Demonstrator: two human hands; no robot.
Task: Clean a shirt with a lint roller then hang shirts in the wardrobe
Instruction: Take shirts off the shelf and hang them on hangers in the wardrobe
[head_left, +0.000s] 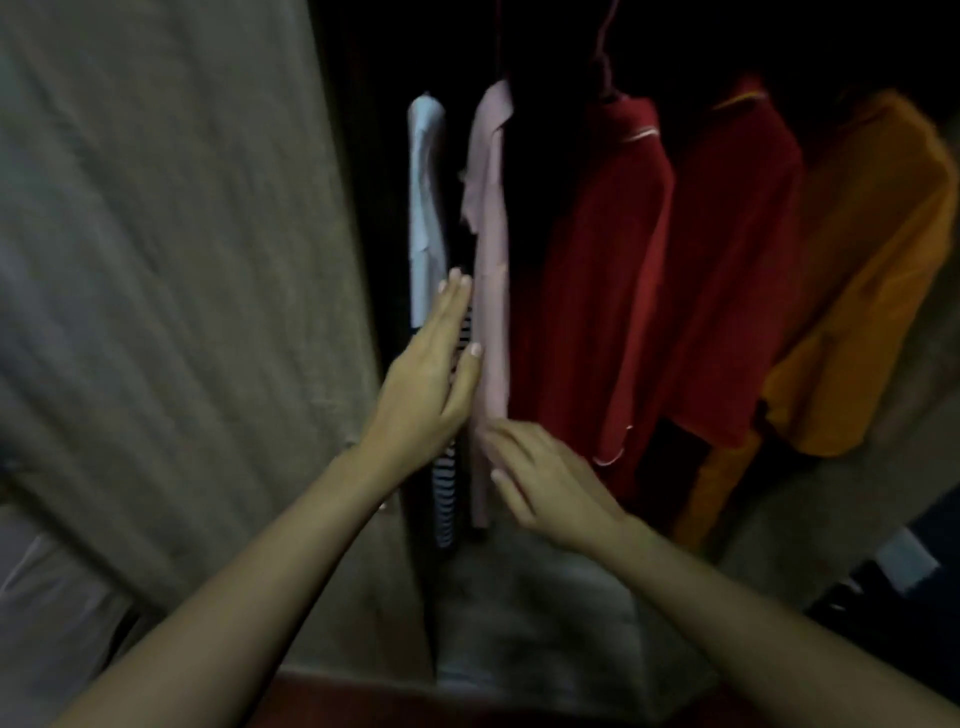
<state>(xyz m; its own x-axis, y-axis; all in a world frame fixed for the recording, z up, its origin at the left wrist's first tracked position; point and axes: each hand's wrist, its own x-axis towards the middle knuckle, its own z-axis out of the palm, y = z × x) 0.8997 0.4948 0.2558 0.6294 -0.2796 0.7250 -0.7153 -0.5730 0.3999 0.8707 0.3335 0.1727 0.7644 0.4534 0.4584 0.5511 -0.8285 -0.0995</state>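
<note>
1. The wardrobe (857, 509) is open. Its door (156, 260) fills the left side of the frame.
2. Six pieces of clothing hang inside it in a row. From the left they are a white shirt (426, 208), a striped top (447, 499), a pink shirt (493, 249), a red shirt (597, 286), a second red shirt (737, 270) and an orange shirt (872, 291) at the far right.
3. A dark red hanger hook (605, 57) shows at the top middle, above the first red shirt. The rail is lost in the dark.
4. The pink shirt is the one being touched. It hangs in the middle of the frame, just beside the striped top.
5. The left hand (426, 395) is flat with straight fingers. It slips between the striped top and the pink shirt, and its thumb touches the pink cloth. Its grip is released; it holds nothing.
6. The right hand (550, 488) rests loose fingers on the low part of the pink shirt. Its grip looks released too. I see no pinch, though the picture is blurry.
7. No lint roller is in view, so I think the cleaning part is done.
8. I think the hanging part is near its end. The hands seem to be making room or smoothing the pink shirt.
9. I cannot tell if more shirts wait outside the frame.
</note>
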